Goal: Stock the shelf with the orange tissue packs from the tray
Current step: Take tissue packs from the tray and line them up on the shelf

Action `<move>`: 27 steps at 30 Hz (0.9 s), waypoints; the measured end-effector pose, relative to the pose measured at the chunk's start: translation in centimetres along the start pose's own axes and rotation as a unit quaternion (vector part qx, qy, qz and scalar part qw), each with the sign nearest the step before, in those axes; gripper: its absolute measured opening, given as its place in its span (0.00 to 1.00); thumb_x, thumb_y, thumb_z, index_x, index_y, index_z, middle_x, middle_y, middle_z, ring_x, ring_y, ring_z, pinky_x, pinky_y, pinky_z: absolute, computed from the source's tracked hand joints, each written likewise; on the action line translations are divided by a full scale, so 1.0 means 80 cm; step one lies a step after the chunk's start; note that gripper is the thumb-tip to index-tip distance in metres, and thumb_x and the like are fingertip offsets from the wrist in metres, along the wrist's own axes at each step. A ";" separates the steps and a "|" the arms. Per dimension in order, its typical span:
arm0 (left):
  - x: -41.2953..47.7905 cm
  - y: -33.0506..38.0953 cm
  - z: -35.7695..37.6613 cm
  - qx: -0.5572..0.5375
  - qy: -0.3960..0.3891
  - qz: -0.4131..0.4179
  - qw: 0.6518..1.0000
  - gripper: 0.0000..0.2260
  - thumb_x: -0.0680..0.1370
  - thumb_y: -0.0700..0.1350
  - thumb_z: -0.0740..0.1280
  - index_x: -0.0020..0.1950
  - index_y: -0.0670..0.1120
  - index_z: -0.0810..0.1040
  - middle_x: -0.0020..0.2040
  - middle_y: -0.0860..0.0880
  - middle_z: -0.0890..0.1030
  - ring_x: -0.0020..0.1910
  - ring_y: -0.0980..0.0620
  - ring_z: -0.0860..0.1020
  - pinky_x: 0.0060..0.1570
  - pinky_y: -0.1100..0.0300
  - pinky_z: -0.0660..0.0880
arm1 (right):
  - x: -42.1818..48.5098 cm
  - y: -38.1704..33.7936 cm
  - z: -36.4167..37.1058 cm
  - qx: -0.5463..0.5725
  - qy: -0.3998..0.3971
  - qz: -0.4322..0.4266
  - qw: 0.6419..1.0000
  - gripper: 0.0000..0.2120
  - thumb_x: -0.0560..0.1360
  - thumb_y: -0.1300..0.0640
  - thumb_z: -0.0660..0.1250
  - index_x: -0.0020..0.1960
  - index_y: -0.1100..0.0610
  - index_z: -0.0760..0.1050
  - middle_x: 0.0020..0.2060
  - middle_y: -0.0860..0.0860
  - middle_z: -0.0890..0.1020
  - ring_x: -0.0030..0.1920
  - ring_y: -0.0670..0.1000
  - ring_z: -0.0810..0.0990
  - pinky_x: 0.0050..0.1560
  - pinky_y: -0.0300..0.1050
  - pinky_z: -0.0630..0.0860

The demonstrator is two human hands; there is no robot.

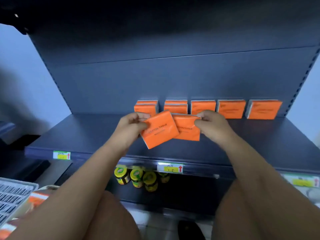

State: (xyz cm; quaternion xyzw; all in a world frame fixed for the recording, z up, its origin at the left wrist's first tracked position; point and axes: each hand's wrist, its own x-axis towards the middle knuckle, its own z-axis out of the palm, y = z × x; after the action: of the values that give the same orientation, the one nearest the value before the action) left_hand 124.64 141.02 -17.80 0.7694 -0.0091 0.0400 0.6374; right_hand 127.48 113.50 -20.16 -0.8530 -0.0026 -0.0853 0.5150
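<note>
**Head view**

1. Our left hand (134, 124) gripped the left pack (160, 134) at its 10 o'clock corner, with the thumb on the printed face and the fingers curled over the top edge.
2. Our right hand (210, 124) pinched the right pack (187, 131) at its 2 o'clock corner, thumb and fingers closed on the wrapper.
3. Both packs hung tilted above the shelf (86, 134). The left pack overlapped the 9 o'clock edge of the right pack.
4. The back row (231, 109) stood upright against the rear panel at 12 to 2 o'clock of the hands, in 5 positions. The 2 leftmost looked doubled.
5. The tray (12, 196) sat at 8 o'clock of the frame, with more orange packs blurred beside it.
6. Jars (136, 177) stood on the level below, at 6 o'clock of the hands.

**Handling**

- We judged each pack light, soft and compressible, with a smooth film wrapper that could slip.
- A corner pinch served for carrying.
- For setting a pack upright, we judged a grip across the 2 short edges steadier, since a soft pack on edge could topple.
</note>
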 end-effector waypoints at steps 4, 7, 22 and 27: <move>0.033 -0.015 0.059 0.029 -0.026 0.029 0.999 0.12 0.78 0.30 0.67 0.53 0.46 0.82 0.48 0.50 0.84 0.48 0.53 0.83 0.52 0.56 0.79 | 0.012 0.043 -0.071 -0.016 0.048 0.027 0.998 0.12 0.67 0.50 0.65 0.47 0.53 0.82 0.37 0.46 0.83 0.42 0.51 0.81 0.45 0.47 0.75; 0.055 -0.030 0.095 0.054 -0.041 0.049 0.996 0.15 0.77 0.28 0.68 0.52 0.48 0.82 0.49 0.51 0.84 0.49 0.54 0.82 0.55 0.59 0.79 | 0.019 0.077 -0.108 -0.057 0.079 0.042 0.994 0.08 0.73 0.54 0.68 0.51 0.52 0.82 0.41 0.48 0.84 0.45 0.52 0.81 0.43 0.44 0.74; 0.144 -0.072 0.223 0.376 -0.083 0.327 0.863 0.21 0.72 0.37 0.72 0.65 0.46 0.80 0.62 0.48 0.82 0.64 0.43 0.73 0.65 0.60 0.67 | 0.063 0.145 -0.131 -0.214 0.098 -0.027 0.971 0.33 0.65 0.67 0.70 0.69 0.52 0.79 0.60 0.56 0.79 0.63 0.60 0.77 0.64 0.45 0.72; 0.166 -0.078 0.240 0.433 -0.049 0.383 0.814 0.22 0.70 0.38 0.73 0.64 0.44 0.80 0.59 0.46 0.81 0.62 0.40 0.73 0.63 0.46 0.74 | 0.080 0.150 -0.122 -0.282 0.101 -0.050 0.953 0.29 0.63 0.65 0.72 0.63 0.51 0.81 0.56 0.53 0.80 0.62 0.59 0.76 0.59 0.56 0.77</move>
State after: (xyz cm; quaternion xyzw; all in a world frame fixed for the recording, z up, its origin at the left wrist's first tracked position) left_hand 139.26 123.86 -26.45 0.9010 -0.3161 0.2435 0.1703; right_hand 133.51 98.75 -25.27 -0.9491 0.0314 -0.1940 0.2462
